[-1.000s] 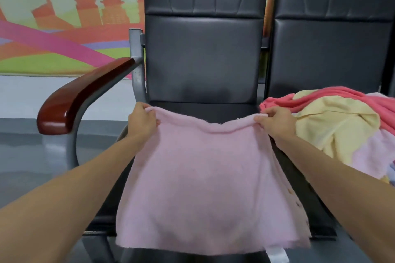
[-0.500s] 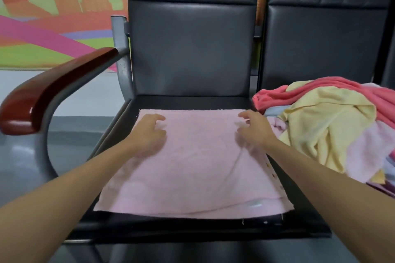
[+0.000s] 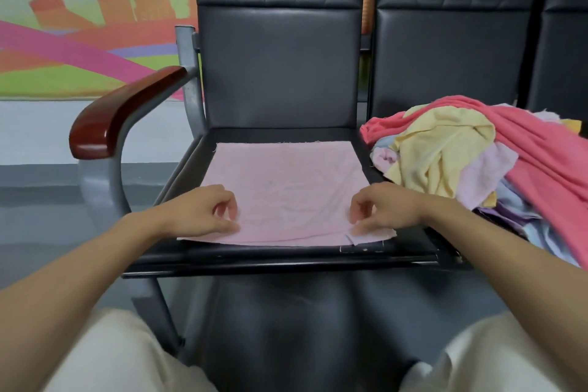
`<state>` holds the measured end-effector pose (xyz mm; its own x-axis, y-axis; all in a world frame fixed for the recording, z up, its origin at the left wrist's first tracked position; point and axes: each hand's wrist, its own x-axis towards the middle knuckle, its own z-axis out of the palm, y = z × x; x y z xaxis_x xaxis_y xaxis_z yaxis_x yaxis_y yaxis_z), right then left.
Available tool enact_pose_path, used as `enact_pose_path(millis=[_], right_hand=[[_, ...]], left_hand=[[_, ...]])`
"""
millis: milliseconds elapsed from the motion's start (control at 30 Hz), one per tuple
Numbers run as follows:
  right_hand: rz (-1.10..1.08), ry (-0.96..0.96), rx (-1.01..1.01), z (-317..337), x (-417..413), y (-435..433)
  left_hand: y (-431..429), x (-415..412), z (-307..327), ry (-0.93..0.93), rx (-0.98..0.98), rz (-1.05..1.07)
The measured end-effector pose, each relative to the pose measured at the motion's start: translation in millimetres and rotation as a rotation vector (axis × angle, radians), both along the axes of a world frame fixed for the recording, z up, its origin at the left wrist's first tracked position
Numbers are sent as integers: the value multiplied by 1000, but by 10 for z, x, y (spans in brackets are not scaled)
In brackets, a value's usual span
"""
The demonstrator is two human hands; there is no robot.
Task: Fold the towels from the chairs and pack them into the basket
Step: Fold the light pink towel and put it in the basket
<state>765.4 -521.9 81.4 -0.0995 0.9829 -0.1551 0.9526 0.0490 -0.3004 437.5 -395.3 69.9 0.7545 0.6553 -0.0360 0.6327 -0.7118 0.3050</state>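
The pink towel (image 3: 286,188) lies flat on the chair seat (image 3: 286,256), far edge toward the backrest (image 3: 280,67). The left hand (image 3: 203,213) and right hand (image 3: 385,210) each close a pinching grip on one near corner, evenly placed; the fold would run straight away from them

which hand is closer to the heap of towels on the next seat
Right. The right hand is at the pink towel's near right corner, close beside the heap of towels; the left hand is at its near left corner, across the towel from the heap.
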Motion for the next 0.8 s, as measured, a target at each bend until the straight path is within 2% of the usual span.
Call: enact_pose_path(millis=[100, 300, 433, 567, 800], right_hand=[[14, 0, -24, -9, 71, -83], [59, -121, 101, -5, -55, -79], [-17, 0, 140, 143, -50, -133], [13, 146, -9, 219, 4, -235], [-2, -81, 47, -39, 122, -147]], left_hand=[[-35, -28, -25, 51, -94, -44], [9, 26, -55, 30, -72, -78], [-39, 68, -25, 23, -99, -37], [-51, 38, -30, 17, -110, 2], [-43, 48, -59, 42, -88, -7]])
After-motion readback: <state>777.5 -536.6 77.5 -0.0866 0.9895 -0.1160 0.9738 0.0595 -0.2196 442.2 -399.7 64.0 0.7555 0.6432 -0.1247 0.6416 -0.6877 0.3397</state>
